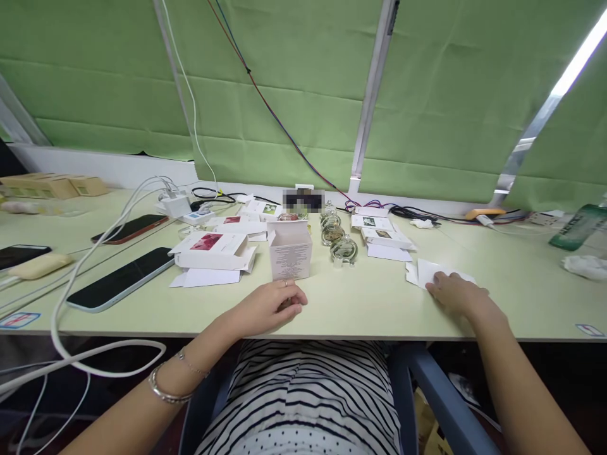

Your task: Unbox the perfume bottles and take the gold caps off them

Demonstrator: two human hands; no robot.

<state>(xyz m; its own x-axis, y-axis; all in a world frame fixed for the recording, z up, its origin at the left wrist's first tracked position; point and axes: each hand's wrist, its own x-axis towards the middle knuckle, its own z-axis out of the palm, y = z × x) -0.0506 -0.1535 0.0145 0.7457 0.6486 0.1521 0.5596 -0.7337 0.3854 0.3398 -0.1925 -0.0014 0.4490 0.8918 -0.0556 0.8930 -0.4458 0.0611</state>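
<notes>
My left hand [272,306] rests on the table edge with loosely curled fingers, a gap showing between thumb and fingers, and nothing visible in it. Just behind it an open white box [290,256] stands upright, printed with small text; its inside bottom is hidden. To the right, my right hand [455,292] bends its fingers over a flat white carton [427,272] lying on the table. The fingertips are at the carton's near edge, partly hiding it. Between the hands, further back, several small round glass jars [344,249] stand in a row.
Flattened white cartons with red pictures [211,249] lie left of the upright box; others with small pictures [379,234] lie right of the jars. Phones [123,278] and white cables [61,316] cover the left side. A green bottle [576,227] stands far right.
</notes>
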